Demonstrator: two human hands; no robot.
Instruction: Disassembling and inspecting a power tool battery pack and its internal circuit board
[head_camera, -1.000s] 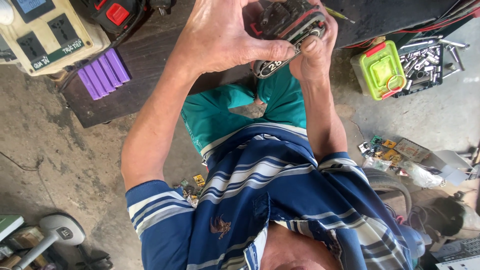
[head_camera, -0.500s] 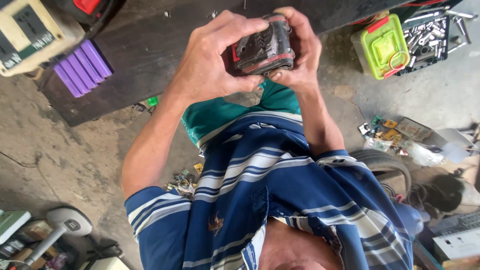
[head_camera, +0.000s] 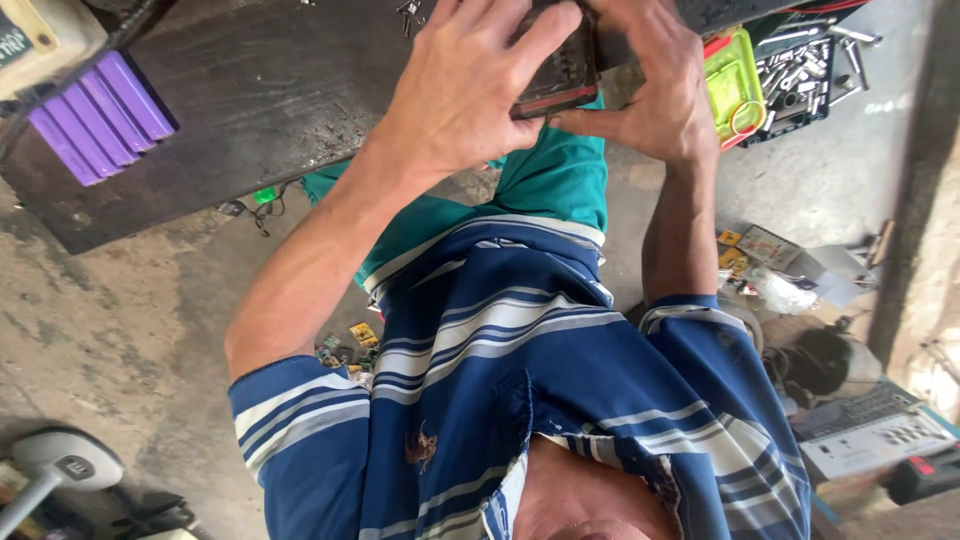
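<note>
A dark, blocky power-tool battery pack (head_camera: 556, 70) is held up near the top of the view, above the dark wooden board (head_camera: 270, 110), clasped between both hands. The left hand (head_camera: 470, 95) is wrapped over its near face, fingers pressed together and curled across the casing; the right hand (head_camera: 650, 95) is cupped against the other side, thumb tucked beneath the lower edge. The pack looks rigid, a hard plastic shell with a red trim line, grimy and scuffed, and it is judged dense and fairly heavy for its bulk; a firm grasp across the flat sides, as now, seems best suited, since the worn shell could prove slippery. Nothing soft or fragile is suggested, though whatever lies under the fingers cannot be made out. On the board, a row of smooth purple cylindrical cells (head_camera: 100, 120) is laid side by side. Further right, a lime-green plastic case (head_camera: 728, 85) is seen just beside a black tray of metal sockets (head_camera: 800, 65), glinting and jumbled.
</note>
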